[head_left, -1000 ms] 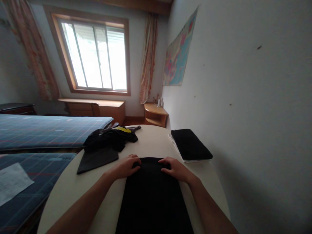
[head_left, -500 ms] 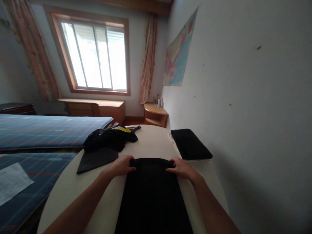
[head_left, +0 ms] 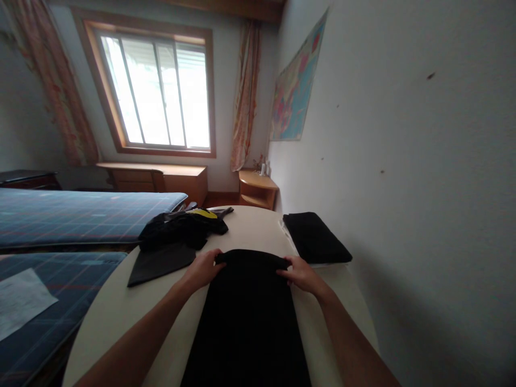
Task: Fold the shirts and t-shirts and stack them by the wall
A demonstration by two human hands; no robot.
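A long black folded garment [head_left: 250,322] stretches from the near edge of the round cream table [head_left: 116,328] toward its middle. I cannot tell exactly what kind of garment it is. My left hand [head_left: 205,267] pinches its far left corner between thumb and fingers. At the far right corner, my right hand [head_left: 300,274] grips it the same way. Between both hands the far edge bows slightly upward. Right of it lies a folded black cloth [head_left: 316,237] on something thin and white. Crumpled dark clothes [head_left: 177,231] with a yellow patch lie beyond my left hand.
Blue plaid mattresses [head_left: 88,217] run along the left, one bearing a white paper [head_left: 24,303]. A white wall [head_left: 423,215] with a map [head_left: 298,86] rises close on the right. Behind the table are a corner shelf [head_left: 258,181] and a desk [head_left: 185,177] below the window.
Both hands have shifted slightly, the left one up and away with the garment's far edge. That edge now sits a little farther off. The other clothes have stayed in place.
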